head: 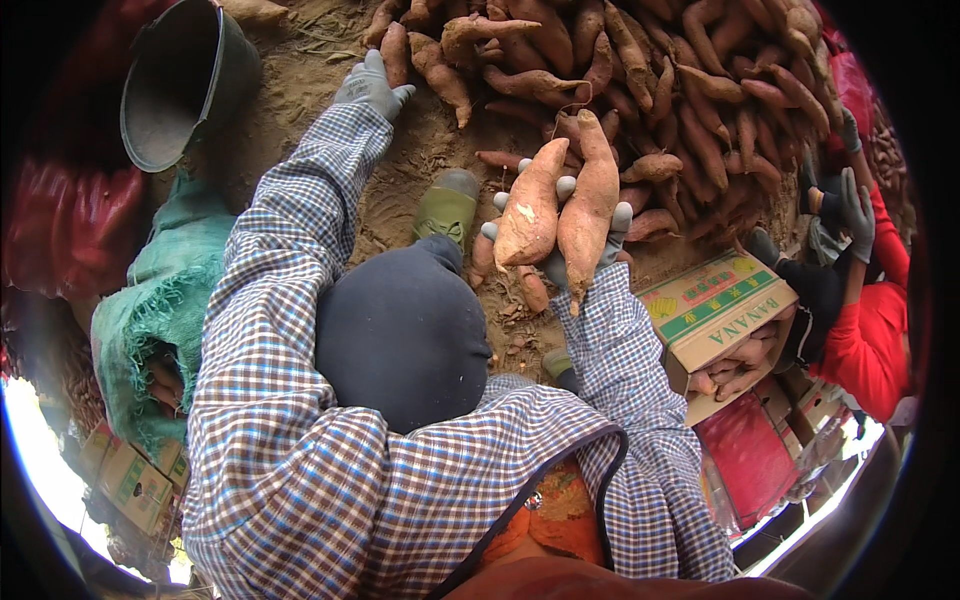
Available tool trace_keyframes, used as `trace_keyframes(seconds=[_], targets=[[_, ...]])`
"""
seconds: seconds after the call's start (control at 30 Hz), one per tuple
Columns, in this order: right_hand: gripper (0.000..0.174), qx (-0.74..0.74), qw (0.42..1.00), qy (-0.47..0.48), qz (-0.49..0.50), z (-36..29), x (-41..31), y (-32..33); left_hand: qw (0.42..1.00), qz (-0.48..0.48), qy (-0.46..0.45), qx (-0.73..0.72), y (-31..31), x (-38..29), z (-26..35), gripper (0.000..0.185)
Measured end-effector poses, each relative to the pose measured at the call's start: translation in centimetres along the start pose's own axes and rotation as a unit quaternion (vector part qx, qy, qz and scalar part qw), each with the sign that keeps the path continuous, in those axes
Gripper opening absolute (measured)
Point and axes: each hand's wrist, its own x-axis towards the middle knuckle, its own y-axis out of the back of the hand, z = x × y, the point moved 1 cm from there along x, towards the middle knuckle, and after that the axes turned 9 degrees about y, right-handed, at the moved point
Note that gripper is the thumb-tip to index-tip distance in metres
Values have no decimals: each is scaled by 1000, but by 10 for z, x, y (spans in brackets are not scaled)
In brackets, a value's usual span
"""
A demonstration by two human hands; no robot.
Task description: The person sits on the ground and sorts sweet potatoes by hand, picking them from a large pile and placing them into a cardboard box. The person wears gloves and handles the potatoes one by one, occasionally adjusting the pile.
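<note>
Two large sweet potatoes lie side by side across my right hand (553, 268), a broad one (531, 214) and a longer, narrow-necked one (589, 199). The pale fingertips of its grey glove curl up around them. My left hand (369, 86), also in a grey glove, is stretched to the near left edge of a sweet potato pile (697, 120). Its thumb and fingers are spread beside a reddish sweet potato (394, 54), and whether they touch it is unclear. A few small sweet potatoes (532, 289) lie on the ground below my right hand.
A dark bucket (191, 90) lies tipped at upper left, above a frayed green woven sack (161, 300). At right stands an open banana carton (720, 322) with sweet potatoes inside. Beyond it is another person in red sleeves (870, 345) and a gloved hand (856, 214).
</note>
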Motion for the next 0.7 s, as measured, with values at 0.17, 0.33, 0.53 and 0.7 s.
trace_keyframes(seconds=[0.17, 0.33, 0.53, 0.7], targets=[[99, -7, 1000, 17, 9, -8, -14, -6, 668, -301, 102, -673, 17, -27, -14, 58], [94, 39, 999, -8, 16, -23, -36, -23, 675, -343, 225, -613, 50, -81, 49, 77], [83, 47, 986, 114, -115, -51, -59, -68, 449, -573, -193, -658, 88, -174, 55, 92], [78, -26, 972, 233, -4, -76, -94, -118, 446, -647, -233, -573, 113, -228, 104, 81]])
